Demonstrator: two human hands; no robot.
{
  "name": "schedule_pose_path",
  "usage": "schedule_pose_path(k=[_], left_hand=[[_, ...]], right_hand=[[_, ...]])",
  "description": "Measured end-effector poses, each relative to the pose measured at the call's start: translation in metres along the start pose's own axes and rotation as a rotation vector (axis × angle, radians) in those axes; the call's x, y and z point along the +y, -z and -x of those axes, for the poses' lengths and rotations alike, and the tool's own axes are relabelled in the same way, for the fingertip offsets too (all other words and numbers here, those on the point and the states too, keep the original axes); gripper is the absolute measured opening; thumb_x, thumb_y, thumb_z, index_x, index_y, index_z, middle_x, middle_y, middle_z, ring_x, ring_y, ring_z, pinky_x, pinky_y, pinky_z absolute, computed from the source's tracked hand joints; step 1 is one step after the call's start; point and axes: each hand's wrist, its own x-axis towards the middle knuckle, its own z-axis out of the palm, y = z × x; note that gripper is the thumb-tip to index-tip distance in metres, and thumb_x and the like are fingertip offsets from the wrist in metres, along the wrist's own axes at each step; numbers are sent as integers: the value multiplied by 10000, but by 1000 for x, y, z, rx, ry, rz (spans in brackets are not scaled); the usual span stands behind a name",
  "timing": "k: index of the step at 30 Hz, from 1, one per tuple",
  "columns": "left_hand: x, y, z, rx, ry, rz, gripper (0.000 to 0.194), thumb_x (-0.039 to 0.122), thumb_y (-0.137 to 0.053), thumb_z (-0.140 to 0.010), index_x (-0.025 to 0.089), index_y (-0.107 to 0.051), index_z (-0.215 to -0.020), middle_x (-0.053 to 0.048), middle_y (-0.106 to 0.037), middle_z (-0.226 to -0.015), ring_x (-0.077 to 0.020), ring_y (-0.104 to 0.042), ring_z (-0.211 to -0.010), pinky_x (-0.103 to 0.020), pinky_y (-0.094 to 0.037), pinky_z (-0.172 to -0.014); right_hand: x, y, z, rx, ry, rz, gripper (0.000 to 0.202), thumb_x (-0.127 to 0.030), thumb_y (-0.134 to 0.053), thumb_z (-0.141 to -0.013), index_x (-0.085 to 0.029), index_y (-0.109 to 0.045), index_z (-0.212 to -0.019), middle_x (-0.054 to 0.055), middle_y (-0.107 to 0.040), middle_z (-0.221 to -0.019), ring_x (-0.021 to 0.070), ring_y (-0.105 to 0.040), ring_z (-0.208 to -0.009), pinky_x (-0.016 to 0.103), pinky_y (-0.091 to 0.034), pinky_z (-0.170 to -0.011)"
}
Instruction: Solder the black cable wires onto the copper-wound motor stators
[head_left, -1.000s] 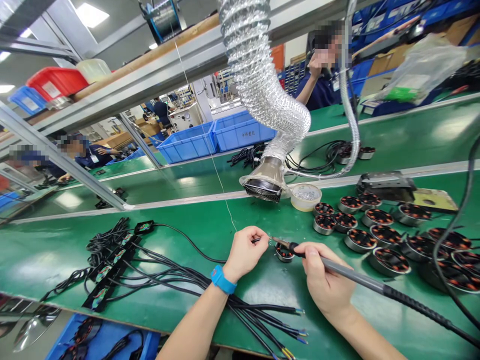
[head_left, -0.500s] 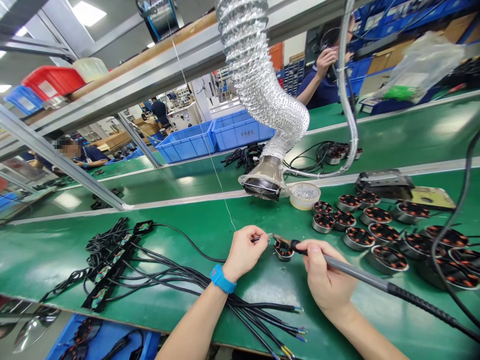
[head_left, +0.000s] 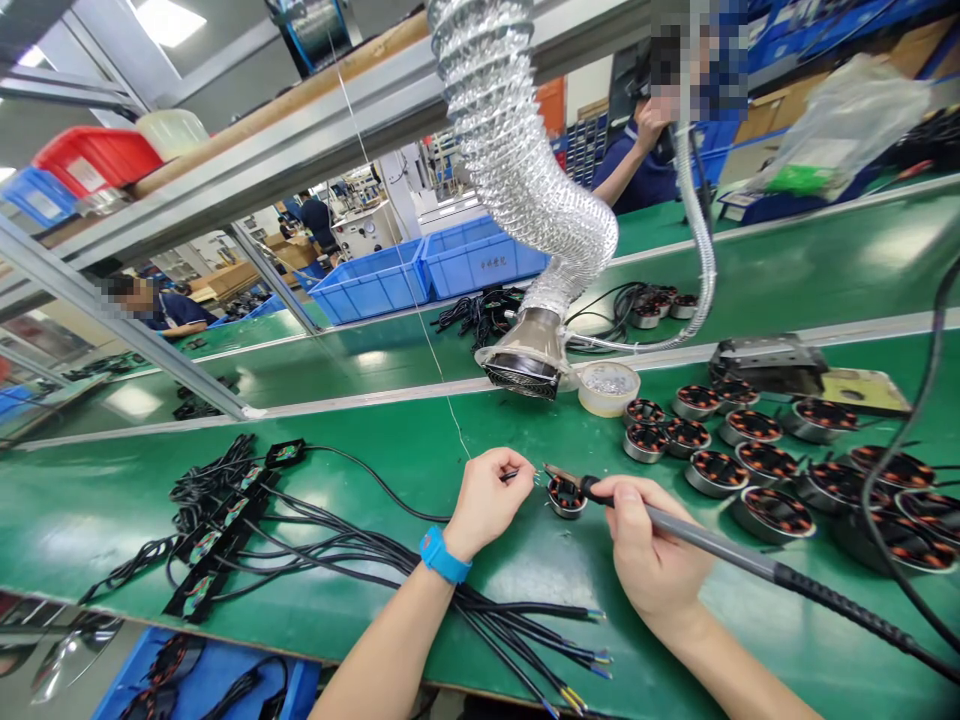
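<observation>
On our bench [head_left: 375, 450]: cable bundle [head_left: 247, 520] left, motor stators [head_left: 750, 450] right, extraction hose [head_left: 525, 200] hanging behind, bins [head_left: 427, 270] beyond it.

At the centre of the frame the left hand [head_left: 487, 500] pinched a thin wire [head_left: 517, 476] just beside a small motor stator [head_left: 566, 496] on the green surface [head_left: 375, 460]. The right hand [head_left: 649, 560] gripped a soldering iron [head_left: 720, 545], its tip at the wire end. More stators [head_left: 750, 470] lay to the right, black cables [head_left: 315, 545] to the lower left, and a foil extraction duct [head_left: 525, 190] hung above.
</observation>
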Motion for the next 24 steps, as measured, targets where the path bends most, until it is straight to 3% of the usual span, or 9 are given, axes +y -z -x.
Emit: schedule_pose_path(k=[17,24], left_hand=[[-2,0,0,-9,-4,-15,161,245,-584,-842,135,-678,-772,-13,-644,-725,-110,-537,-665,-215,-404,-624],[-2,0,0,-13,-6,-9,160,242,-579,-845,134,-671,-770,-15,-645,-724,-111,-537,-664,-215,-405,-625]], right_hand=[[-2,-2,-2,-38,-9,35,309,-417,-483,-984,-208,-686,-880,41,-644,-683,199,-642,-639,292,-506,-555],[-7,-5,-4,-65,54,57,229,-329,-495,-995,-224,-679,-906,15,-666,-747,170,-667,-711,265,-509,-634]])
